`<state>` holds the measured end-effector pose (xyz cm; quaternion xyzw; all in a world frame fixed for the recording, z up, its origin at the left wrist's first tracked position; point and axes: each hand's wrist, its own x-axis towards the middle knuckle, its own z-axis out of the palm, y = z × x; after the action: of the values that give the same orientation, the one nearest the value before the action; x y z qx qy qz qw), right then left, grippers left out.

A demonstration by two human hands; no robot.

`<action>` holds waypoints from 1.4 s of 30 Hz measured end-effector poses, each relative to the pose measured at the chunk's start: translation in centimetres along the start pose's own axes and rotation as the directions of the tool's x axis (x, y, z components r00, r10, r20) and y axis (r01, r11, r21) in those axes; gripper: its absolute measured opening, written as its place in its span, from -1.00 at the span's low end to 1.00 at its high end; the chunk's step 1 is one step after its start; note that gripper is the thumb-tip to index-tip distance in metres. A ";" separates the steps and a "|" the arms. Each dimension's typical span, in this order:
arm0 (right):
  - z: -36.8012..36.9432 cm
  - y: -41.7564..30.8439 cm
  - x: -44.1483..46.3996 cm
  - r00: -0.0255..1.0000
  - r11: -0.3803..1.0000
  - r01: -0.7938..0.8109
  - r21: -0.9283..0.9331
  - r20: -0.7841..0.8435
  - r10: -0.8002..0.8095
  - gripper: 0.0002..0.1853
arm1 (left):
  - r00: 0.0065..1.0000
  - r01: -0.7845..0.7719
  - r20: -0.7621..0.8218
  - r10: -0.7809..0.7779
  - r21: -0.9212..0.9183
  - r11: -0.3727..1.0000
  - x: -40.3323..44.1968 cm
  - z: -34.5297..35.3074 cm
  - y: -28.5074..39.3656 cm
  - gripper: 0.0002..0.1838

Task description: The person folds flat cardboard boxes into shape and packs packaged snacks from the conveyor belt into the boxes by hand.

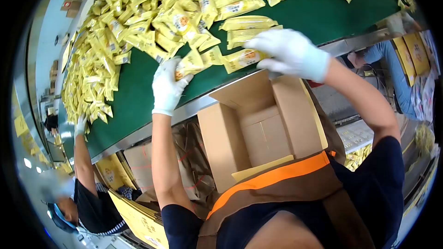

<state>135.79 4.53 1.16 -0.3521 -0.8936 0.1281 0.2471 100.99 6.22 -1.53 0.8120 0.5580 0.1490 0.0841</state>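
Observation:
Yellow snack packets (182,20) lie heaped on a green conveyor belt (138,85). My left hand (167,87), in a white glove, is closed with thumb and fingers around the end of a yellow snack packet (191,62). To its right, several packets lie roughly side by side. My right hand (293,54), gloved too, reaches over the right end of another packet (243,60), its fingers and thumb apart; the fingertips are partly hidden. Below both hands, against my apron, stands an open cardboard box (265,131) with its flaps folded out and bare cardboard showing inside.
A metal rail (189,109) edges the belt. At left, a co-worker (99,203) reaches a gloved hand (80,124) to the heap. Yellow printed cartons (140,221) stand between us. Another person's leg (398,78) shows at right, near more yellow cartons (413,55).

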 end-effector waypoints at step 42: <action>-1.7 11.6 8.0 0.909 0.966 -0.249 -0.072 0.328 0.259 -0.40 | 0.939 -0.137 0.320 0.125 0.015 0.990 7.4 0.6 8.2 -0.23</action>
<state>138.16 18.50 0.73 -0.4418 -0.8709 0.2042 0.0681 110.86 10.19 1.51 0.8622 0.4843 0.0110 0.1480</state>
